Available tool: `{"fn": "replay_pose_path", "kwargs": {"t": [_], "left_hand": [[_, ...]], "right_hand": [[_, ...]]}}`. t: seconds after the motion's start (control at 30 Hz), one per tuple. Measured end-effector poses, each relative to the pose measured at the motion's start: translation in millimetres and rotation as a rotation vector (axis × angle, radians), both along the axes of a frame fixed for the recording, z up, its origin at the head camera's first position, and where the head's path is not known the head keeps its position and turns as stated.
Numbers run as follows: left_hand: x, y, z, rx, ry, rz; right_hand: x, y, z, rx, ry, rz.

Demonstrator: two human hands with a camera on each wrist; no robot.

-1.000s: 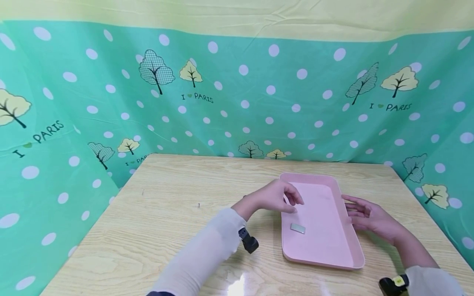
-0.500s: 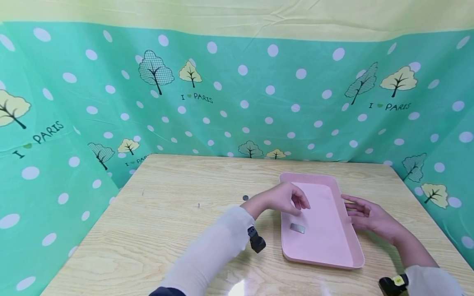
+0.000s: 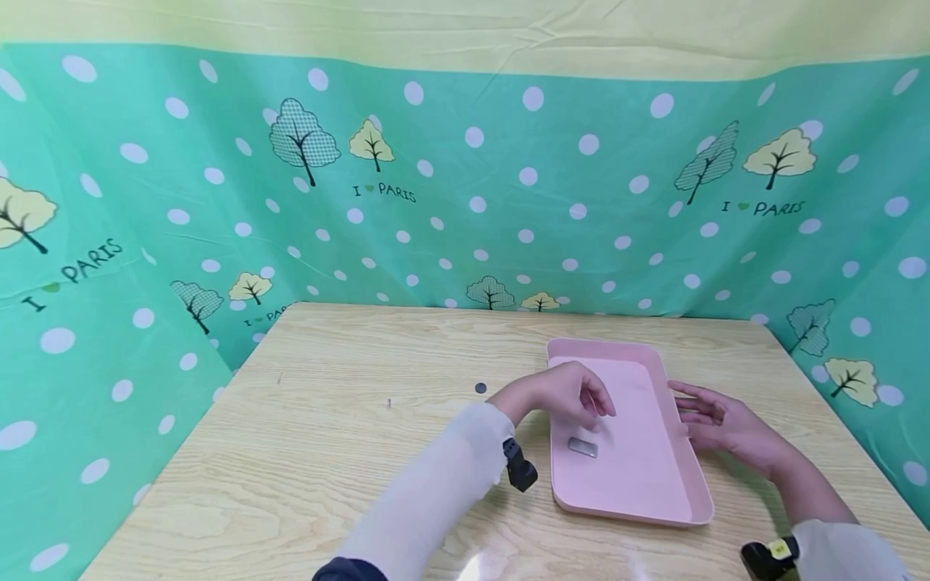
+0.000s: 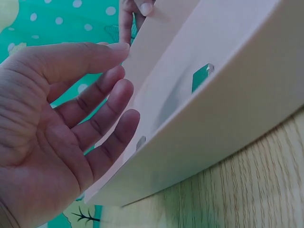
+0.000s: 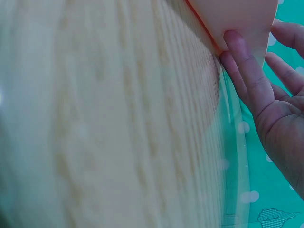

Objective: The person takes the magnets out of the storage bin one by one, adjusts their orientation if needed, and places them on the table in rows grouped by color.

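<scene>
A shallow pink tray (image 3: 625,504) lies on the wooden table, with a small shiny metal rectangle (image 3: 583,448) flat on its floor near the left wall. My left hand (image 3: 570,393) hangs over the tray's left half, just beyond that rectangle. Its fingers are loosely bent, and nothing shows between them in the left wrist view. Another small grey piece (image 4: 141,142) shows past the little finger, at the tray's rim in that view. My right hand (image 3: 734,428) is at the tray's right side, its extended fingers (image 5: 254,80) touching the outer wall.
A small dark disc (image 3: 480,388) lies on the table (image 3: 291,452) left of the tray. Farther left is a tiny dark thing (image 3: 388,403). A green dotted curtain (image 3: 450,161) hangs behind the table and along its sides.
My left hand has moved right and slightly nearer over the tray. The dark disc, mostly hidden by the wrist before, now shows. Right hand, tray and metal rectangle stay in place.
</scene>
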State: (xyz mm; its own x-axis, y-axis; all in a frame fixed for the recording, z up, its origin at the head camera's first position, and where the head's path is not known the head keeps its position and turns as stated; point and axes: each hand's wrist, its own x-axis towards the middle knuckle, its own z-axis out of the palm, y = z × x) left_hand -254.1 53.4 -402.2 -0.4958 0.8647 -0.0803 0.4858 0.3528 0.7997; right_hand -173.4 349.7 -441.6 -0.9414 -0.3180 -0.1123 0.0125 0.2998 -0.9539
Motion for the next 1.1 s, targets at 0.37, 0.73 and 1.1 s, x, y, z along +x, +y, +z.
{"fn": "replay_pose_path", "kwargs": {"t": [0.37,0.73,1.1], "left_hand": [[-6.6,5,-6.5,-0.045,0.015,-0.006],[-7.4,13,-3.8,-0.142,-0.035,-0.023],[-2.3,18,-5.5,-0.241,-0.055,0.018]], "right_hand": [[-1.1,0,-0.8,-0.009,-0.007,-0.001],[-0.7,2,-1.5,-0.005,-0.008,-0.008],[-1.3,-1,3.3,0.003,-0.023,-0.001]]}}
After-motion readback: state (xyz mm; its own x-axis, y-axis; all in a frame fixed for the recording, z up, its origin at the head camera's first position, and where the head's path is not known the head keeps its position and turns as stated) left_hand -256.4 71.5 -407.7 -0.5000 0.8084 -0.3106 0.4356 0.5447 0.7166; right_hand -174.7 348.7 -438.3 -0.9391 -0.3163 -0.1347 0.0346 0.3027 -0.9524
